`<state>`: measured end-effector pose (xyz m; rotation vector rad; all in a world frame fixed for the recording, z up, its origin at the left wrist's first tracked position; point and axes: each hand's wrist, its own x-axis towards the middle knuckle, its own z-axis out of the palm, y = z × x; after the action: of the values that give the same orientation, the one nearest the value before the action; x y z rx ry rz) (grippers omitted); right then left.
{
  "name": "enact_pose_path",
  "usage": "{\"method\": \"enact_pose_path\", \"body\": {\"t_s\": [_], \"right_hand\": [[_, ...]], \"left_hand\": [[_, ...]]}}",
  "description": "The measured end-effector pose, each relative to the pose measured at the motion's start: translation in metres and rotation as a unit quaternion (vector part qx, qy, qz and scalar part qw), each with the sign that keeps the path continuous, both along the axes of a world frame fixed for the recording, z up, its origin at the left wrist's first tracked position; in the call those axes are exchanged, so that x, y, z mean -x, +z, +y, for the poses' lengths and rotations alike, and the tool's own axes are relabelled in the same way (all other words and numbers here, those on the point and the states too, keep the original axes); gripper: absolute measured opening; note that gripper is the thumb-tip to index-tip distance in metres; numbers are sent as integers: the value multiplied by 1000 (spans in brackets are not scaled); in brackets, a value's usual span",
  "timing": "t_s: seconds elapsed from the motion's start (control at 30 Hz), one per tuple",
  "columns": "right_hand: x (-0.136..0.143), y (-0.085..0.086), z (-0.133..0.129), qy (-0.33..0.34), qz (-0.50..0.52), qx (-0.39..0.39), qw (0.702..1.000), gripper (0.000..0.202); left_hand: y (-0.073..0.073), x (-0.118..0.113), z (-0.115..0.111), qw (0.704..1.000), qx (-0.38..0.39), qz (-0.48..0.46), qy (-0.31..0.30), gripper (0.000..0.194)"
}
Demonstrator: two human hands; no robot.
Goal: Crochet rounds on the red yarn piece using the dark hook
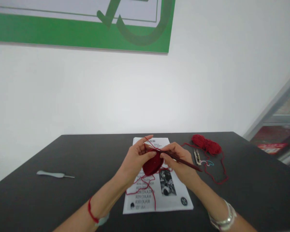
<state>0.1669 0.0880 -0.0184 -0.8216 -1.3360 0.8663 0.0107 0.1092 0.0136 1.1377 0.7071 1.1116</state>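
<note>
My left hand [138, 158] pinches a dark red crochet piece [152, 165] by its upper edge, with red yarn running over the raised index finger. In my right hand [180, 161] is a dark crochet hook [183, 160], its handle slanting down to the right. The hook's tip meets the top edge of the piece close to my left thumb; the exact stitch is too small to make out. Loose red yarn tails [148, 187] hang below the piece onto a printed pattern sheet [159, 206], which lies under both hands.
A red yarn skein [206, 144] lies at the back right of the black table [91, 161], its strand curling about. Beside it are small metal scissors [197, 157] and a light blue loop [209, 163]. A grey-handled hook [53, 174] rests at the left. A white wall stands behind.
</note>
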Motion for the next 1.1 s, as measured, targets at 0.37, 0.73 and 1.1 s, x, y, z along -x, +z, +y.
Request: {"method": "enact_pose_path", "body": {"t_s": [0.37,0.73,1.1], "right_hand": [[8,-12,6,141,238,119,953,15],[-2,-11,5,140,196,76,968,16],[-3,-19,4,85,131,-23,988,19]], "left_hand": [[-21,10,0,1000,29,-6,-9,61],[-16,9,-2,999,42,20,13,64],[-23,8,-1,999,38,12,9,61]]}}
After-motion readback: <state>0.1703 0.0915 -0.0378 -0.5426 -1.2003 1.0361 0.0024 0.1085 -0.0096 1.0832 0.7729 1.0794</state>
